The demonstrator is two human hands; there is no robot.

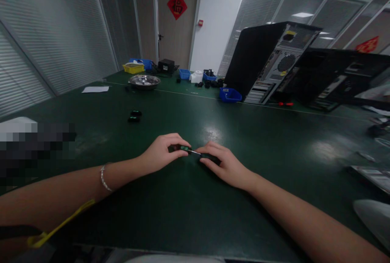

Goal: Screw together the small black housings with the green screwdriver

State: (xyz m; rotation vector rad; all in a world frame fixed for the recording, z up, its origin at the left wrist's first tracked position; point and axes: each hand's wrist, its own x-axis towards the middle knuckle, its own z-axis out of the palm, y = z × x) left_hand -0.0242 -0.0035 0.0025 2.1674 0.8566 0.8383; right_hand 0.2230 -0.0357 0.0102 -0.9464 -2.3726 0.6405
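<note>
Small black part (183,148) (green-marked) pinched by left hand (161,153); right hand (224,165) holds screwdriver (203,155).

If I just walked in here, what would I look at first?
Probably the two hands meeting in the middle of the green table: the left hand pinches a small black part, and the right hand holds a thin screwdriver against it. Behind them on the right stands a big black computer case.

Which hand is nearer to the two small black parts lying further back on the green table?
Left. The left hand lies just in front of the two small black parts; the right hand is farther right.
</note>
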